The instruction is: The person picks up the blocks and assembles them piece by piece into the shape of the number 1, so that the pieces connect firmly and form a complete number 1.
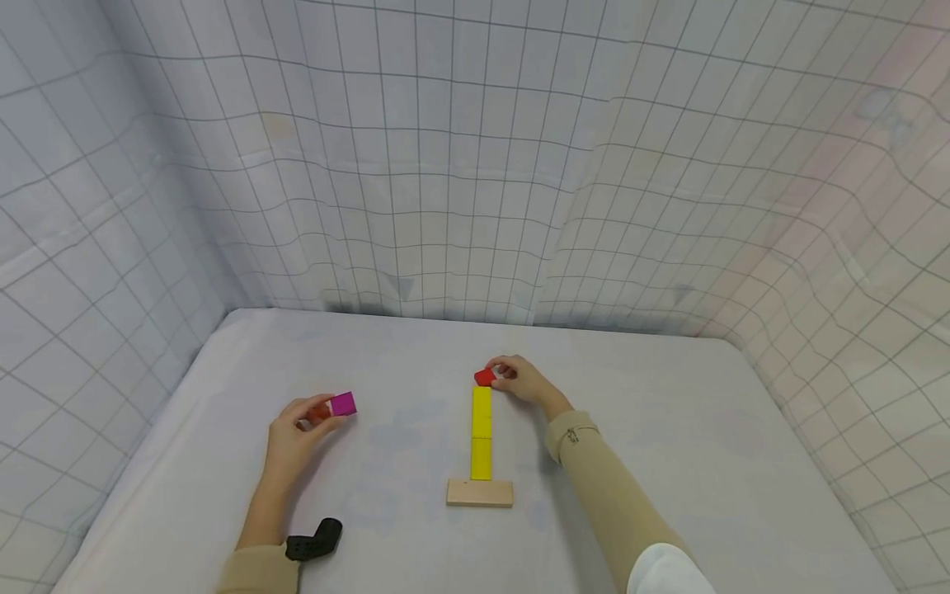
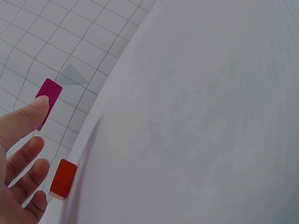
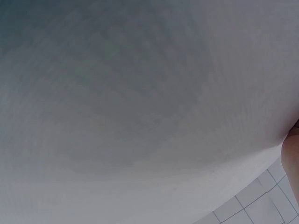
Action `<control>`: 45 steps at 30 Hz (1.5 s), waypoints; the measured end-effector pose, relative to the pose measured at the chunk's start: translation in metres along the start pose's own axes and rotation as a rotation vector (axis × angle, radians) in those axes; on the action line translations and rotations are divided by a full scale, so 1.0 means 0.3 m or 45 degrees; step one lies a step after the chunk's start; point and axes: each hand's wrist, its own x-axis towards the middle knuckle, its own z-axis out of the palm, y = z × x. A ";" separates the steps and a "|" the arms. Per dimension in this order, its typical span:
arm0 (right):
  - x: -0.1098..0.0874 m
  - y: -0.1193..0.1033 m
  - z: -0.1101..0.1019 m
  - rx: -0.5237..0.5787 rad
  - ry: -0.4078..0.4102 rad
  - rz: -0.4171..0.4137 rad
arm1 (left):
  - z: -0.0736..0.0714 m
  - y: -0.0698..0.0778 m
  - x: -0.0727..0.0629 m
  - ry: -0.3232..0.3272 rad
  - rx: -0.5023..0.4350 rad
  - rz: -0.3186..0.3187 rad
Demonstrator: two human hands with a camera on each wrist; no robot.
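In the head view my left hand (image 1: 293, 433) is raised at the left and pinches a magenta block (image 1: 343, 403). The left wrist view shows the thumb across the face of that magenta block (image 2: 51, 91). An orange block (image 2: 64, 178) is beside the curled fingers; whether they touch it I cannot tell. My right hand (image 1: 525, 381) holds a small red block (image 1: 485, 377) at the far end of two yellow blocks (image 1: 482, 412). These lie end to end in a line, meeting a plain wooden block (image 1: 479, 493) set crosswise at the near end. The right wrist view shows only part of that hand (image 3: 292, 158).
A white cloth covers the table (image 1: 668, 437). Gridded white curtains (image 1: 475, 165) hang behind it and at both sides. A black device (image 1: 315, 540) sits at the left wrist.
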 end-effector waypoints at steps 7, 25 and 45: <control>-0.008 -0.006 -0.003 0.006 0.000 -0.015 | 0.065 0.031 0.019 -0.054 -0.048 0.021; -0.024 -0.010 -0.011 0.015 -0.007 -0.033 | 0.228 0.088 0.079 -0.271 0.002 0.038; -0.011 -0.010 -0.017 0.013 -0.028 0.005 | 0.372 0.153 0.165 -0.405 0.053 0.040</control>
